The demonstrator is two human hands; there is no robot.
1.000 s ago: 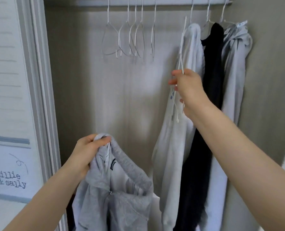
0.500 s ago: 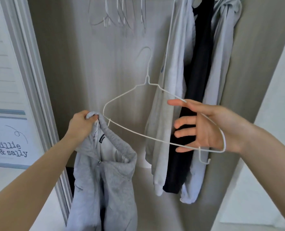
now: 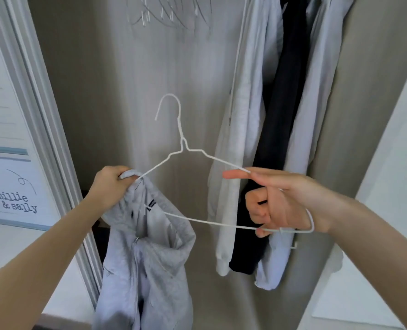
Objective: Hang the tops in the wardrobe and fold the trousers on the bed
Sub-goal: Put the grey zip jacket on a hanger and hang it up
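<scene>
Left hand [image 3: 109,184]: I grip the grey hoodie [image 3: 147,265] by its neck, so it hangs open.
Right hand [image 3: 278,203]: I hold the white hanger [image 3: 197,220], poking its end into the hoodie by the wardrobe.

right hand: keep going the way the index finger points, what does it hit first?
Probably the grey hoodie that the left hand grips; the right hand points leftward with the hanger. Depth is unclear.
</scene>
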